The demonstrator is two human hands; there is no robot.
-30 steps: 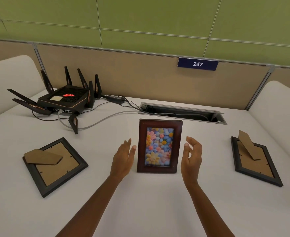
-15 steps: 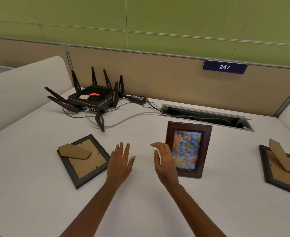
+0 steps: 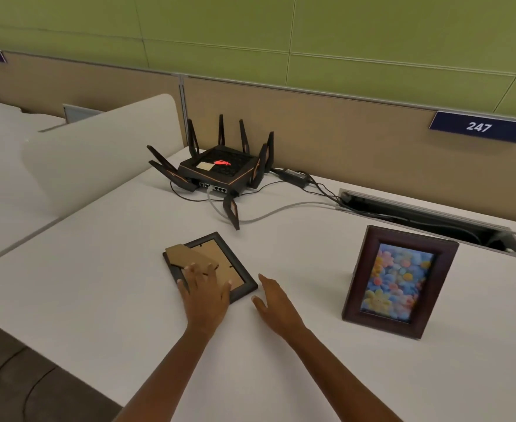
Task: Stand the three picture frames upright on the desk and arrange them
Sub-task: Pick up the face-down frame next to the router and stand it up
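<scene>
A black picture frame [image 3: 220, 255] lies face down on the white desk [image 3: 281, 376], its cardboard stand folded on its back. My left hand [image 3: 205, 292] is spread over the frame's near corner, fingers apart, not gripping. Just right of that frame, my right hand [image 3: 276, 303] hovers over the desk, open and empty. A dark brown frame [image 3: 399, 281] with a colourful flower picture stands upright to the right, apart from both hands. The third frame is out of view.
A black router [image 3: 220, 170] with several antennas sits at the back, its cables [image 3: 281, 208] running right into a cable slot [image 3: 433, 220]. White dividers [image 3: 98, 153] flank the desk on the left. The desk's left edge drops to dark floor.
Both hands left the standing brown frame and moved left to the face-down black frame; my left hand now rests over it. The view swung left, so the right-hand frame dropped out of sight.
</scene>
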